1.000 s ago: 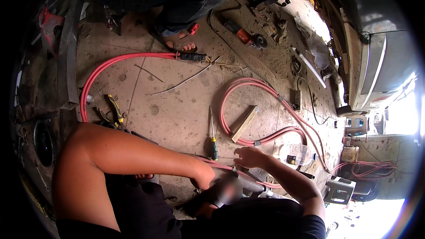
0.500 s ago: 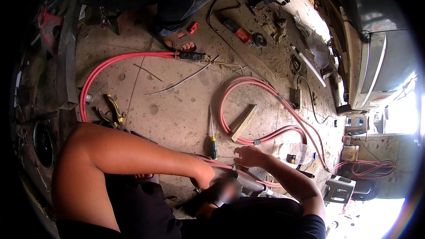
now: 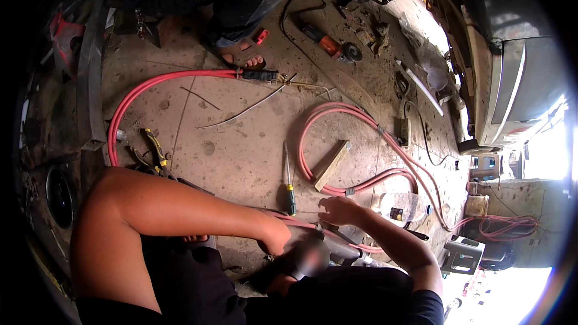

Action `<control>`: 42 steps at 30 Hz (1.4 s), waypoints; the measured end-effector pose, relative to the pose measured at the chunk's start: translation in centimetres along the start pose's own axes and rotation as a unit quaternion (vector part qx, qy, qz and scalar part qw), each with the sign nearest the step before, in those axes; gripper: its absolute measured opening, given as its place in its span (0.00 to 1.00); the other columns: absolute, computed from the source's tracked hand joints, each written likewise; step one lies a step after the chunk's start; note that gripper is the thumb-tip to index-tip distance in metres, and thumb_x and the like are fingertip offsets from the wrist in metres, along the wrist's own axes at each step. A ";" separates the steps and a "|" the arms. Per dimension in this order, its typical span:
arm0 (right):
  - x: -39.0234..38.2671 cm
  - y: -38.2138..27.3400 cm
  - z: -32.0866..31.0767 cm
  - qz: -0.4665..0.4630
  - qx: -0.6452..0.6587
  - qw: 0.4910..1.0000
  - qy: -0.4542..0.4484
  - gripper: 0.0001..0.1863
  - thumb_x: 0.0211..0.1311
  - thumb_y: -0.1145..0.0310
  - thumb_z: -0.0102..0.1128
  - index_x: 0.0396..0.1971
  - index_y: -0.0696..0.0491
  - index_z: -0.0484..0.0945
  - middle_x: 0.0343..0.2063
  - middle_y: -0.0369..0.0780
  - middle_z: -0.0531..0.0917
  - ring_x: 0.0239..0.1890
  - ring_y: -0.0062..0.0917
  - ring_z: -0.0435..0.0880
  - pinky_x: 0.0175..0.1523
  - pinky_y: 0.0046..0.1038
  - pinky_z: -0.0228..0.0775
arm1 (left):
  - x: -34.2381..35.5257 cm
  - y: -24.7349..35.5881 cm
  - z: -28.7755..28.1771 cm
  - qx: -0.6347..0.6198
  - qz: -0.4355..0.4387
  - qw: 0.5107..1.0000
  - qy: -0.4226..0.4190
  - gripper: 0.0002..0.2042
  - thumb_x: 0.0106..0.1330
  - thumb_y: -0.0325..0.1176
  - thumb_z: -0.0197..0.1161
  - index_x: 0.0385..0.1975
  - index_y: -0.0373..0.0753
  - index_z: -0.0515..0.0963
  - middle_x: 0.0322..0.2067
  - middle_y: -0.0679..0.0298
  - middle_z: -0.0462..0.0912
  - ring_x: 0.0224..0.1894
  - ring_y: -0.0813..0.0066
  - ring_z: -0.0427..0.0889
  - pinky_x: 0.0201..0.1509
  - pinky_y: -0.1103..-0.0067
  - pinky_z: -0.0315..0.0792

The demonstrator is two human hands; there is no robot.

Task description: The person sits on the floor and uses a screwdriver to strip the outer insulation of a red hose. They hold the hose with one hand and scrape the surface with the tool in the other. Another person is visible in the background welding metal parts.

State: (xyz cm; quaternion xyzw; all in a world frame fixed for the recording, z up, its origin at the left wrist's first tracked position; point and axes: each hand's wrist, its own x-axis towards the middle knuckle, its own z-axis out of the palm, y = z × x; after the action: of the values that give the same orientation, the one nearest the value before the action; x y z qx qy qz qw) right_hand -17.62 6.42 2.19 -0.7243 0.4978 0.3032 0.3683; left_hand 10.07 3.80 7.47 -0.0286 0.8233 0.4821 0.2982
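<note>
My left hand [image 3: 273, 238] is low in the centre, curled downward beside a blurred patch, its fingers mostly hidden. My right hand [image 3: 337, 210], its fingers apart and bent, hovers over or near a grey cylindrical piece [image 3: 344, 250] and red hose. Just left of it a screwdriver [image 3: 290, 198] with a yellow-and-green handle lies on the floor. A wooden strip [image 3: 331, 167] lies on the coiled hose [image 3: 310, 123], and a plastic bottle [image 3: 406, 207] is to the right. Yellow-handled pliers [image 3: 156, 147] lie beyond my left forearm.
A co-worker's dark-trousered leg [image 3: 241, 6] and sandalled foot [image 3: 244, 57] are at the top. A torch [image 3: 262, 76] on red hose, an orange angle grinder [image 3: 331, 45], a metal beam [image 3: 91, 102], a grey vehicle [image 3: 518, 90] and stools [image 3: 460, 259] surround me.
The co-worker's leg has shifted slightly left, and their hand at the top right moved down, then back up toward the edge. My own hands have hardly moved.
</note>
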 end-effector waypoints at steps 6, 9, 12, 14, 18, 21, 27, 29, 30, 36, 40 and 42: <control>-0.2 -0.1 -0.5 0.006 0.004 1.000 -0.007 0.23 0.63 0.51 0.52 0.51 0.53 0.74 0.46 0.48 0.81 0.51 0.43 0.79 0.54 0.43 0.71 | 0.5 -0.5 0.1 0.006 0.013 1.000 0.000 0.20 0.59 0.42 0.56 0.43 0.31 0.79 0.40 0.45 0.83 0.45 0.49 0.82 0.49 0.61 0.74; -0.3 0.1 -0.5 0.017 -0.002 1.000 -0.018 0.23 0.63 0.51 0.52 0.51 0.53 0.74 0.47 0.48 0.81 0.51 0.43 0.79 0.55 0.43 0.71 | 1.4 -0.9 0.6 0.010 0.013 1.000 0.006 0.20 0.59 0.42 0.56 0.42 0.30 0.80 0.40 0.45 0.83 0.44 0.49 0.82 0.49 0.61 0.75; -0.3 0.0 -0.6 0.022 0.001 1.000 -0.019 0.23 0.63 0.51 0.52 0.51 0.53 0.74 0.47 0.48 0.81 0.51 0.43 0.79 0.55 0.44 0.71 | 0.7 -0.1 -0.4 0.015 -0.012 1.000 -0.005 0.20 0.59 0.41 0.56 0.40 0.30 0.80 0.39 0.45 0.83 0.43 0.49 0.82 0.48 0.60 0.75; -0.7 -0.3 -1.0 0.028 0.003 0.999 -0.018 0.23 0.63 0.51 0.52 0.51 0.53 0.74 0.47 0.48 0.81 0.51 0.43 0.79 0.55 0.44 0.71 | 0.8 -0.1 -0.5 0.018 -0.010 1.000 -0.003 0.19 0.58 0.41 0.56 0.39 0.29 0.81 0.38 0.45 0.83 0.43 0.49 0.83 0.48 0.60 0.75; -0.8 -0.3 -1.0 0.029 0.003 0.999 -0.021 0.23 0.63 0.52 0.52 0.51 0.53 0.74 0.47 0.48 0.81 0.51 0.43 0.79 0.55 0.44 0.71 | 0.7 -0.4 -0.3 0.014 0.013 1.000 0.014 0.19 0.58 0.40 0.56 0.37 0.29 0.81 0.37 0.45 0.84 0.42 0.49 0.83 0.47 0.60 0.75; -0.5 0.1 -0.5 0.023 -0.002 1.000 -0.014 0.23 0.63 0.52 0.52 0.51 0.52 0.74 0.46 0.48 0.81 0.51 0.43 0.79 0.55 0.44 0.71 | 0.6 -0.4 -0.3 0.014 0.013 1.000 0.011 0.19 0.58 0.40 0.55 0.37 0.28 0.81 0.37 0.45 0.84 0.42 0.49 0.83 0.47 0.60 0.75; -0.5 -0.3 -0.8 0.033 0.000 0.999 -0.030 0.23 0.63 0.52 0.51 0.51 0.52 0.74 0.46 0.48 0.81 0.51 0.43 0.79 0.55 0.44 0.71 | 0.8 -0.7 0.0 0.018 0.012 1.000 0.007 0.19 0.58 0.39 0.55 0.36 0.27 0.81 0.37 0.45 0.84 0.41 0.49 0.83 0.46 0.60 0.75; -0.5 -0.1 -0.5 0.025 -0.004 0.999 -0.019 0.23 0.63 0.52 0.51 0.51 0.52 0.74 0.47 0.48 0.81 0.52 0.43 0.79 0.55 0.44 0.71 | 0.8 -0.5 -0.1 0.023 0.010 1.000 0.005 0.19 0.58 0.39 0.55 0.36 0.27 0.81 0.37 0.45 0.84 0.41 0.49 0.83 0.46 0.60 0.75; -0.5 0.0 -0.4 0.025 -0.005 1.000 -0.017 0.23 0.63 0.52 0.51 0.51 0.52 0.74 0.47 0.48 0.81 0.52 0.43 0.79 0.55 0.44 0.71 | 0.8 -0.5 -0.1 0.025 0.009 1.000 0.005 0.19 0.58 0.39 0.55 0.36 0.27 0.81 0.37 0.45 0.84 0.41 0.49 0.83 0.47 0.60 0.75; -0.5 -0.2 -0.6 0.023 -0.005 1.000 -0.014 0.23 0.63 0.53 0.52 0.51 0.53 0.74 0.47 0.48 0.81 0.52 0.42 0.78 0.55 0.44 0.70 | 0.3 0.3 -0.7 0.035 -0.015 0.999 -0.005 0.19 0.58 0.39 0.55 0.36 0.27 0.81 0.37 0.45 0.84 0.41 0.49 0.83 0.47 0.60 0.75; -0.8 -0.4 -0.9 0.021 -0.004 1.000 -0.011 0.23 0.64 0.53 0.52 0.51 0.53 0.74 0.47 0.47 0.81 0.52 0.42 0.78 0.55 0.44 0.70 | -0.1 0.5 -0.8 0.033 -0.018 0.999 0.006 0.19 0.58 0.40 0.55 0.36 0.27 0.82 0.36 0.45 0.84 0.41 0.49 0.83 0.47 0.60 0.75; -0.7 -0.3 -0.7 0.020 -0.007 1.000 -0.012 0.22 0.64 0.53 0.52 0.50 0.53 0.74 0.47 0.47 0.81 0.52 0.42 0.79 0.55 0.44 0.71 | 0.1 0.3 -0.4 0.021 -0.017 1.000 0.011 0.19 0.58 0.39 0.55 0.36 0.28 0.82 0.36 0.45 0.84 0.41 0.49 0.83 0.47 0.60 0.75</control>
State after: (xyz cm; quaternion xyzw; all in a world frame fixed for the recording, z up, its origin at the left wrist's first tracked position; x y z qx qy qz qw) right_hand -17.45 6.23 3.20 -0.7131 0.5056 0.3223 0.3633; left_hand 9.69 3.62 7.77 -0.0421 0.8360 0.4591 0.2976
